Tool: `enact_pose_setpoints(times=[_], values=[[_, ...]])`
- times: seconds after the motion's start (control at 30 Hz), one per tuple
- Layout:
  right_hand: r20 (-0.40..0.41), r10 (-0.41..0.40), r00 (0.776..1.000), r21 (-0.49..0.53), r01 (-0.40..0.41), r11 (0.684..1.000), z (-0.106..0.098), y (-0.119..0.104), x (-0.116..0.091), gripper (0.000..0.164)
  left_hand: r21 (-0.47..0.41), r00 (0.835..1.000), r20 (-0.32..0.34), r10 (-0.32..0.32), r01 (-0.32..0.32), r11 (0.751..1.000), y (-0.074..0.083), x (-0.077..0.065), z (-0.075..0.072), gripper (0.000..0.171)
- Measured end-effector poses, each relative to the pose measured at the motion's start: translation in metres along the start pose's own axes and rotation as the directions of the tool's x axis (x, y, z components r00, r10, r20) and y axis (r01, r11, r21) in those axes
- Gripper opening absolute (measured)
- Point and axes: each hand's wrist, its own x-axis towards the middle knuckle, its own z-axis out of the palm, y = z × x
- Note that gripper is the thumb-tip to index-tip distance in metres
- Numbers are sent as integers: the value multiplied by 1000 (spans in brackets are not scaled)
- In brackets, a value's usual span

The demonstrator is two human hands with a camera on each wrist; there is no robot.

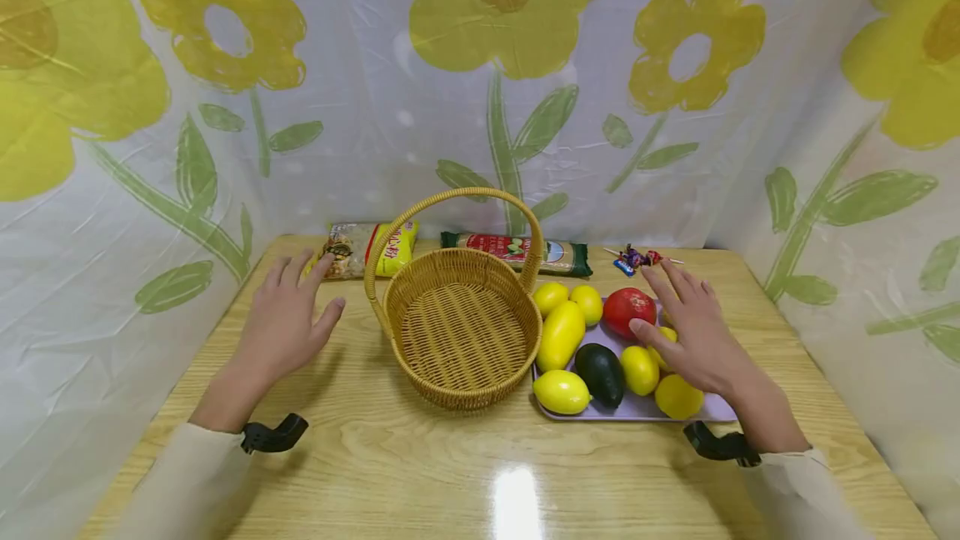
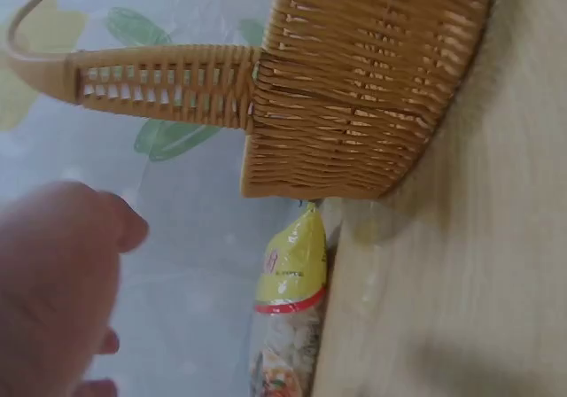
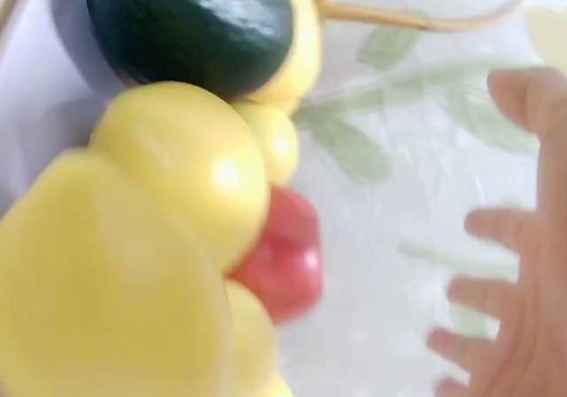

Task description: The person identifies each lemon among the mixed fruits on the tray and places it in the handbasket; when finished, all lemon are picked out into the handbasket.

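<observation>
A round wicker basket [image 1: 465, 332] with a tall arched handle stands in the middle of the table, nothing inside it. To its left my left hand [image 1: 285, 315] hovers with fingers spread, touching nothing. My right hand [image 1: 693, 332] hangs over the right part of a lilac tray [image 1: 570, 415], fingers spread, holding nothing. On that tray lie a red pomegranate [image 1: 628, 312], a dark green avocado [image 1: 600, 375], a long yellow mango [image 1: 561, 335], a lemon [image 1: 562, 392] and several other yellow fruits. Part of the fruit is hidden under my right hand.
Along the back of the table lie a clear-and-yellow food bag [image 1: 393, 248], a green-ended noodle packet [image 1: 517, 252] and a few wrapped lollipops [image 1: 636, 258]. Flower-printed cloth [image 1: 360, 107] encloses the back and sides. The wooden tabletop [image 1: 420, 473] shows a bright reflection in front.
</observation>
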Motion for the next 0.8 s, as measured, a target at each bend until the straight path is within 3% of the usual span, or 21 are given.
enact_pose_setpoints(times=[0.13,0.3,0.37,0.43,0.57,0.67,0.8], values=[[-24,4,1000,168,0,986,-19,11,-29,73,-193,998,-63,17,-29,981,-6,-19,-10,56],[-98,26,995,288,4,958,-32,33,-70,54,-404,987,-155,-28,-37,914,-10,-50,-21,43],[-100,47,994,329,-12,944,-33,43,-85,50,-502,981,-191,-39,-64,862,-8,-60,-20,41],[-91,69,993,362,-31,932,-32,52,-96,47,-602,975,-214,-51,-91,793,-5,-69,-16,39],[-90,81,993,389,-40,920,-27,65,-107,45,-790,974,-207,-92,-111,603,7,-80,2,33],[-111,80,991,388,-31,921,-20,71,-110,44,-868,985,-147,-94,-82,490,19,-84,19,31],[-138,96,986,365,-40,930,-10,77,-106,44,-906,997,-60,-53,-32,423,39,-85,39,32]])
